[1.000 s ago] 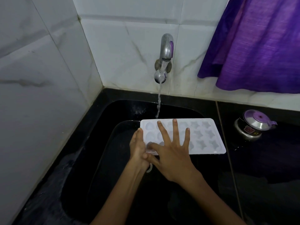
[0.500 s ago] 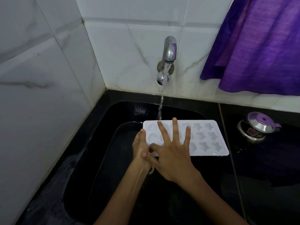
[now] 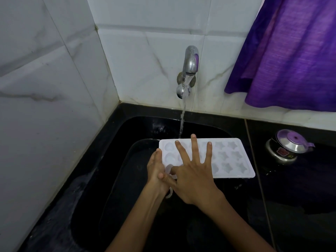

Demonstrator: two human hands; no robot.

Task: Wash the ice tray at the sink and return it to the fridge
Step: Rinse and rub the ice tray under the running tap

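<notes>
The left hand point(image 3: 157, 171) grips the ice tray point(image 3: 231, 159) by its end; the right hand point(image 3: 194, 177) rubs it flat-fingered. It looks light, stiff and slippery.

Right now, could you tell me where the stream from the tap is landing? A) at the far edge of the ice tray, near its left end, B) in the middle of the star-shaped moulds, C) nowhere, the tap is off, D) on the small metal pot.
A: the water falls from the tap to the far edge of the ice tray, near the right hand fingertips.
</notes>
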